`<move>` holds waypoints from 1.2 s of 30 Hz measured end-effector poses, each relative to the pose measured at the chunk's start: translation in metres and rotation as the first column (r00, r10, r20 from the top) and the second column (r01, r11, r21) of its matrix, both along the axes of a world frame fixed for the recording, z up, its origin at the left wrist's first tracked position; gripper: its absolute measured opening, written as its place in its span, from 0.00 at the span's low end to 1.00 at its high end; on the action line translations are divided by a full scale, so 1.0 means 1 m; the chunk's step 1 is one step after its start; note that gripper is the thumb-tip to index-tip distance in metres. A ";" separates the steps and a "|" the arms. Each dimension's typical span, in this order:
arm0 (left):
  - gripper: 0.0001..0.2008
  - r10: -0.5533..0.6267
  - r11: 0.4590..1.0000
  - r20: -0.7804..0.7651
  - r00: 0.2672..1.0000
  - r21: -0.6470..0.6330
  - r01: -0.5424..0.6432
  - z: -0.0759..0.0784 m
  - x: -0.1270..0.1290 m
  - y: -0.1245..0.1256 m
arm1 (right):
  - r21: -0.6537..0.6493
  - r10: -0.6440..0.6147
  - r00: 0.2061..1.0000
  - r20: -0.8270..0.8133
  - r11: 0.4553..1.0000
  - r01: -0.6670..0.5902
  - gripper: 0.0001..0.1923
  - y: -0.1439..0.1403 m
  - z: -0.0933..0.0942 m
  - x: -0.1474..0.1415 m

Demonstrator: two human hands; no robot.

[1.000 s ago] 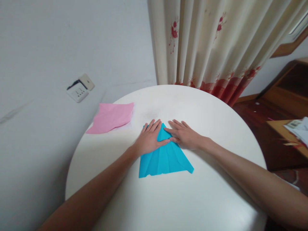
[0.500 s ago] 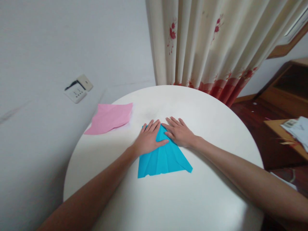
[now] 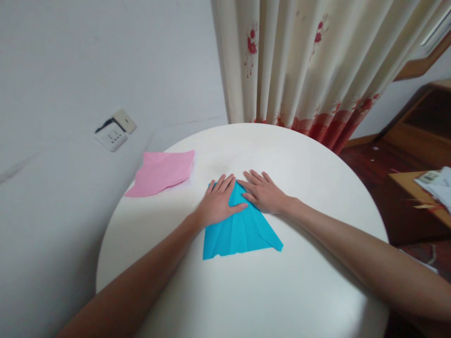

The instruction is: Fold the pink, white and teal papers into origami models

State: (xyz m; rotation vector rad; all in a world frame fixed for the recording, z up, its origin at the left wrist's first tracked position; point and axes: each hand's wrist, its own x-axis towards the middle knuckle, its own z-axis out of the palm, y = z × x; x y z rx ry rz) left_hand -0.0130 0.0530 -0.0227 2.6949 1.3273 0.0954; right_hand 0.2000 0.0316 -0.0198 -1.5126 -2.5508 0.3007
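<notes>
Head view: I am seeing both palms lying flat.
Left hand (image 3: 218,203): spread, pressing the folded blue paper triangle (image 3: 243,230).
Right hand (image 3: 265,193): spread, pressing its tip.
Paper: lying mid round white table (image 3: 299,291).

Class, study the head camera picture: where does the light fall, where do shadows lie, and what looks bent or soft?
Head view: soft, even light, faint sheen on the white table; weak shadows beside the blue paper and forearms; wide-lens bending curves the curtain; edges slightly soft.
</notes>
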 end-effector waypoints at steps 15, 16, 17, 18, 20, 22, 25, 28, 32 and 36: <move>0.47 -0.004 1.000 -0.013 1.000 0.001 0.004 -0.001 0.000 0.001 | 0.016 0.006 1.000 -0.029 1.000 -0.006 0.31 0.001 -0.003 0.001; 0.46 -0.006 1.000 -0.013 1.000 0.001 0.006 -0.001 0.000 0.001 | 0.017 0.008 0.999 -0.032 1.000 -0.008 0.31 0.001 -0.003 0.001; 0.46 -0.008 1.000 -0.013 1.000 0.001 0.008 -0.001 -0.001 0.002 | 0.018 0.010 0.999 -0.036 1.000 -0.009 0.31 0.001 -0.003 0.001; 0.45 -0.010 1.000 -0.011 1.000 0.002 0.010 -0.001 -0.001 0.002 | 0.019 0.011 0.999 -0.040 1.000 -0.010 0.31 0.001 -0.003 0.002; 0.44 -0.012 1.000 -0.008 1.000 0.004 0.012 -0.001 -0.001 0.002 | 0.021 0.011 0.999 -0.054 1.000 -0.010 0.30 0.002 -0.004 0.002; 0.44 -0.014 1.000 -0.008 1.000 0.005 0.014 -0.001 -0.001 0.002 | 0.025 0.011 0.997 -0.073 1.000 -0.009 0.29 0.002 -0.004 0.002; 0.44 -0.014 1.000 -0.017 1.000 0.003 0.014 -0.001 -0.001 0.001 | 0.035 0.014 0.994 -0.104 0.999 -0.010 0.27 0.002 -0.003 0.002; 0.44 -0.011 1.000 -0.026 1.000 0.002 0.011 0.001 0.000 0.001 | 0.038 0.012 0.993 -0.115 0.999 -0.008 0.27 0.001 -0.002 0.002; 0.45 -0.008 1.000 -0.025 1.000 0.001 0.008 0.001 0.000 0.000 | 0.036 0.023 0.994 -0.105 0.999 -0.019 0.25 0.001 -0.001 0.003; 0.45 -0.011 1.000 -0.016 1.000 -0.001 0.011 0.000 0.000 0.001 | 0.036 0.034 0.995 -0.090 0.999 -0.031 0.27 0.002 -0.002 0.004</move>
